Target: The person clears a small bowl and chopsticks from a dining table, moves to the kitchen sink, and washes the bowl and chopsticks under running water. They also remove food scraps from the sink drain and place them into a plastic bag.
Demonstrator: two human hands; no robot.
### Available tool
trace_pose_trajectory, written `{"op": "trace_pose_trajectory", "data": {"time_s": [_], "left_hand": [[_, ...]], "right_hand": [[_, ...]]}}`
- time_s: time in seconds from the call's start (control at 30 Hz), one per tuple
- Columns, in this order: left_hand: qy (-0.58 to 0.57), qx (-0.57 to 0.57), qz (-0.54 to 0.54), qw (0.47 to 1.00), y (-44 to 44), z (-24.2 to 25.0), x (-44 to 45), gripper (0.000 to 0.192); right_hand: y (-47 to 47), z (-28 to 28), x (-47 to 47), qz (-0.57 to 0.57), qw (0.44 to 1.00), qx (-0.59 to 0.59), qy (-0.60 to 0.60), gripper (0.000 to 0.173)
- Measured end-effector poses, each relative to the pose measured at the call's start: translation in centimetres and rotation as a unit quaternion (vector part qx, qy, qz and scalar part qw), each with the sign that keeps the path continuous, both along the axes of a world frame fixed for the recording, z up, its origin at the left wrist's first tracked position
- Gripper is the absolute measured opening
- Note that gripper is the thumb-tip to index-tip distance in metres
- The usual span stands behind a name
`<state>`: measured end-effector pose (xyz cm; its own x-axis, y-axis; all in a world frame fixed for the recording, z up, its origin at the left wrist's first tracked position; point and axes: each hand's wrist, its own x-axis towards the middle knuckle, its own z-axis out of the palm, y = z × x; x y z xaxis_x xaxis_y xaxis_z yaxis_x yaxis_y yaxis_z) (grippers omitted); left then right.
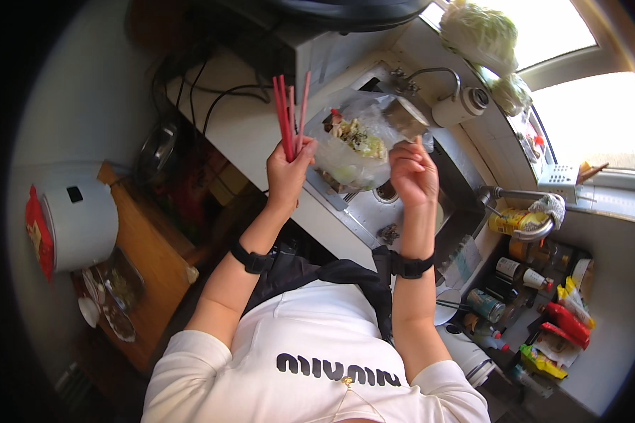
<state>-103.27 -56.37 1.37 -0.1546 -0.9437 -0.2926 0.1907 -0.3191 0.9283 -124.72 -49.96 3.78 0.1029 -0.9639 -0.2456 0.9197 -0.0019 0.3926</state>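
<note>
A bundle of several red and pink chopsticks [282, 111] stands upright in my left hand [290, 172], whose fingers are closed round their lower ends. My right hand [414, 172] has curled fingers, with the fingertips at the lower edge of a blurred metal container [405, 117]; the exact grip is hard to see. Between the hands, a clear plastic bag [357, 164] of food scraps and leafy bits lies over the edge of the stainless steel sink [368, 209]. A dark clump [388, 233], perhaps a scourer, lies in the sink near the drain.
A faucet [513, 193] with a cloth on it reaches over the sink's right side. A white flask [460, 107] stands behind. Wrapped cabbage [479, 37] rests on the windowsill. Bottles, cans and packets crowd the right counter. At left, a wooden table [153, 296] bears dishes and a white appliance [82, 224].
</note>
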Motion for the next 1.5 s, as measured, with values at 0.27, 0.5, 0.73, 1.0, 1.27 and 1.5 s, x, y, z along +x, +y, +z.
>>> {"op": "trace_pose_trajectory", "data": {"time_s": [0.27, 0.5, 0.73, 1.0, 1.27, 1.5], "left_hand": [[0.025, -0.018, -0.012, 0.999, 0.1, -0.5, 0.0, 0.011], [0.038, -0.043, -0.015, 0.998, 0.1, -0.5, -0.2, 0.012], [0.053, -0.025, -0.017, 0.998, 0.1, -0.5, 0.0, 0.013], [0.038, 0.003, -0.021, 0.999, -0.3, -1.4, 0.9, 0.011], [-0.070, -0.102, -0.019, 0.992, -3.2, -7.6, 0.7, 0.017], [-0.029, -0.208, -0.043, 0.977, -5.9, -12.8, -2.3, 0.018]], "right_hand": [[2.0, 5.9, 0.1, -0.048, 0.997, -0.057, 0.031, 0.010], [2.8, 7.7, 0.6, -0.055, 0.992, -0.103, 0.051, 0.007], [2.6, 7.9, 0.8, -0.057, 0.991, -0.108, 0.055, 0.009], [-2.0, -0.5, 2.3, 0.011, 0.999, 0.032, -0.032, 0.020], [-4.0, -6.1, 3.0, 0.032, 0.991, 0.107, -0.076, 0.018], [-5.2, -7.8, 4.2, 0.059, 0.986, 0.112, -0.111, 0.020]]}}
